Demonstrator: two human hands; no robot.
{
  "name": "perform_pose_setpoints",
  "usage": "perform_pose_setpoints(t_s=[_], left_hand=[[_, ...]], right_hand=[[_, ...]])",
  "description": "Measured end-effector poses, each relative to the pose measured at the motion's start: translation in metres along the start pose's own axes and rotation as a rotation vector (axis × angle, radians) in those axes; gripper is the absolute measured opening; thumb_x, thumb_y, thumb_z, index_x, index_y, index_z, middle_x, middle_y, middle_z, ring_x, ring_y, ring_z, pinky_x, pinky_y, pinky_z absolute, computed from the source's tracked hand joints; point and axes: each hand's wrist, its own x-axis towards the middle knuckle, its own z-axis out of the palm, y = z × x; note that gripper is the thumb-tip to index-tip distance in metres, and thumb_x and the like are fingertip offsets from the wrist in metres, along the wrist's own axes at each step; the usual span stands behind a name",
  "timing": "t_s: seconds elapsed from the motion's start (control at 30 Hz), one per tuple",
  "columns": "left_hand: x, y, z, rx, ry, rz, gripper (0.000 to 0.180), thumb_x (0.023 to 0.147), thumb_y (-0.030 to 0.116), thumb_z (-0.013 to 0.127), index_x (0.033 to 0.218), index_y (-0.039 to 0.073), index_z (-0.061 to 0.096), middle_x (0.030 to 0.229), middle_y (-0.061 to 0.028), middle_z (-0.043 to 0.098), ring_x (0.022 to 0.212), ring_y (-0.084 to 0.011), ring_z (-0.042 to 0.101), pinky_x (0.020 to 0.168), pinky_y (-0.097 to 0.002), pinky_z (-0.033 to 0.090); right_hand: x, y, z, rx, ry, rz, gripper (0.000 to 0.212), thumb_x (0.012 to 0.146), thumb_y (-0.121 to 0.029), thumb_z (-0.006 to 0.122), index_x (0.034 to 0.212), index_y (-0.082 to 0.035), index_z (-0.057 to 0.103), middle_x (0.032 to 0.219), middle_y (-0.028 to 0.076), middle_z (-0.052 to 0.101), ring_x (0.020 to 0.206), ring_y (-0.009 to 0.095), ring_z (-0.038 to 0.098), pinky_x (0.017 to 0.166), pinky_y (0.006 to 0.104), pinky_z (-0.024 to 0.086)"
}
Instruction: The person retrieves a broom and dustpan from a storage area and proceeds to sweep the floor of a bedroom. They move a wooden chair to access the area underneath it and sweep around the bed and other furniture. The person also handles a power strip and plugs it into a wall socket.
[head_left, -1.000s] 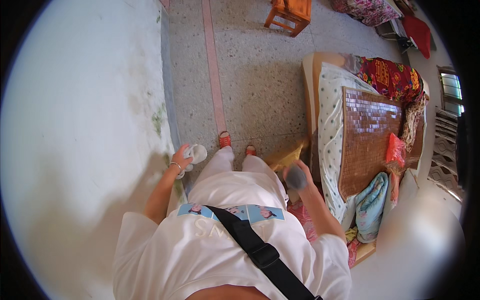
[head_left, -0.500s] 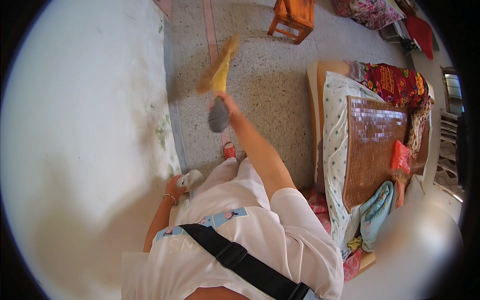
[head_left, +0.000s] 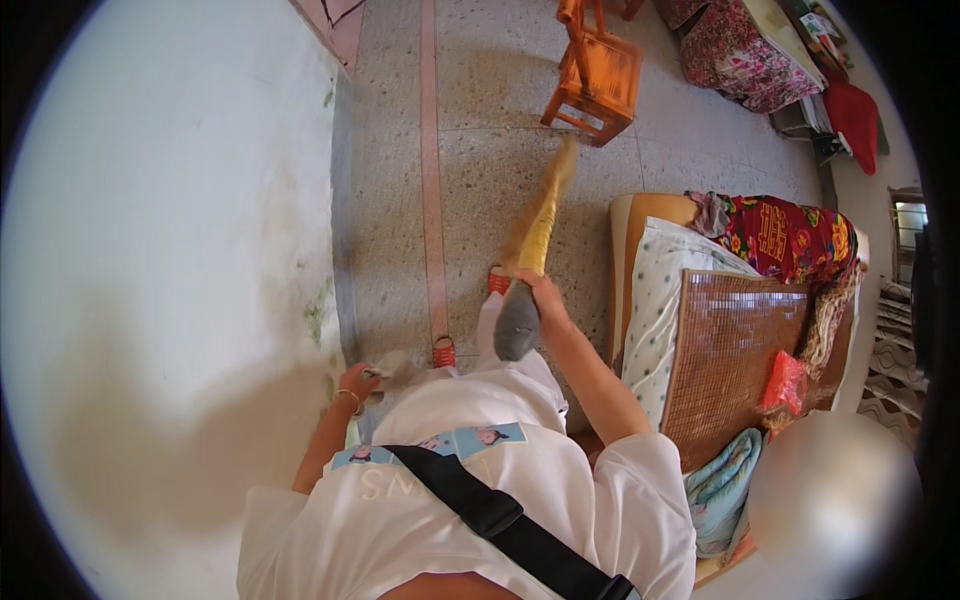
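Note:
My right hand (head_left: pixel 543 296) is wrapped round a hand broom (head_left: pixel 541 235) with a yellow-wrapped middle. Its rounded grey end (head_left: pixel 517 322) sticks out of my fist toward me, while the brown bristle end stretches away over the floor, smeared by motion. Low at my left, beside the white wall, my left hand (head_left: pixel 359 383) is closed on a blurred, pale grey, cloth-like bundle (head_left: pixel 396 372). A bracelet circles that wrist.
The white wall (head_left: pixel 200 200) runs along my left. Ahead stands an orange wooden chair (head_left: pixel 600 85) on the speckled floor (head_left: pixel 480 180). At right is a bed with a brown woven mat (head_left: pixel 735 340), a red bag (head_left: pixel 787 381) and a blue quilt (head_left: pixel 722 490).
My right hand and the broom have swung rightward and nearer to my body. The chair and bed appear lower in the picture. My left hand still holds the grey bundle by the wall.

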Motion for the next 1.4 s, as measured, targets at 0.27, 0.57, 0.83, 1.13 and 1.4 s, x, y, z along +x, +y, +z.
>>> perform_pose_setpoints(t_s=[0.27, 0.57, 0.83, 1.13, 1.4], left_hand=[[0.058, 0.126, -0.008, -0.039, 0.088, 0.022, 0.026, 0.065, 0.023, 0.07, 0.087, 0.011, 0.061, 0.091, -0.0112, 0.061, 0.087, -0.0309, 0.056, 0.076, -0.0372, 0.045], [0.124, 0.193, -0.039, 0.178, 0.204, -0.006, 0.039, 0.059, 0.031, 0.074, 0.086, 0.006, 0.061, 0.092, -0.0168, 0.059, 0.088, -0.0297, 0.056, 0.076, -0.0351, 0.045], [0.27, 0.321, -0.101, 0.003, 0.272, 0.254, 0.064, 0.058, 0.032, 0.078, 0.108, 0.003, 0.049, 0.1, -0.0119, 0.057, 0.095, -0.0222, 0.054, 0.08, -0.0341, 0.043], [0.436, 0.556, -0.146, -0.546, 0.166, 0.282, 0.04, 0.069, 0.027, 0.068, 0.098, 0.0, 0.06, 0.09, -0.0108, 0.064, 0.081, -0.0208, 0.06, 0.071, -0.0328, 0.046], [0.587, 0.735, -0.174, -0.355, 0.414, 0.214, 0.042, 0.066, 0.027, 0.068, 0.097, 0.0, 0.061, 0.093, -0.0144, 0.063, 0.083, -0.0266, 0.061, 0.072, -0.0353, 0.046]], right_hand=[[0.124, -0.041, 0.07, 0.049, -0.019, 0.14, 0.026, 0.073, -0.02, 0.063, 0.088, -0.006, 0.048, 0.07, 0.007, 0.052, 0.06, 0.02, 0.053, 0.053, 0.0357, 0.047], [0.144, -0.158, 0.022, -0.257, -0.404, 0.061, 0.028, 0.076, -0.02, 0.058, 0.096, -0.005, 0.045, 0.066, 0.009, 0.053, 0.049, 0.02, 0.053, 0.045, 0.0339, 0.047], [-0.016, -0.2, -0.057, -0.168, -0.188, 0.195, 0.03, 0.078, -0.019, 0.055, 0.101, -0.004, 0.042, 0.07, 0.011, 0.053, 0.054, 0.02, 0.054, 0.049, 0.0322, 0.049], [-0.04, -0.22, -0.071, 0.531, 0.114, 0.274, 0.037, 0.078, -0.028, 0.055, 0.087, 0.006, 0.047, 0.068, 0.013, 0.053, 0.054, 0.021, 0.054, 0.053, 0.0296, 0.049], [-0.004, -0.298, -0.035, 0.542, 0.282, -0.003, 0.035, 0.076, -0.032, 0.055, 0.083, 0.002, 0.051, 0.065, 0.012, 0.054, 0.051, 0.022, 0.055, 0.052, 0.0286, 0.048]])
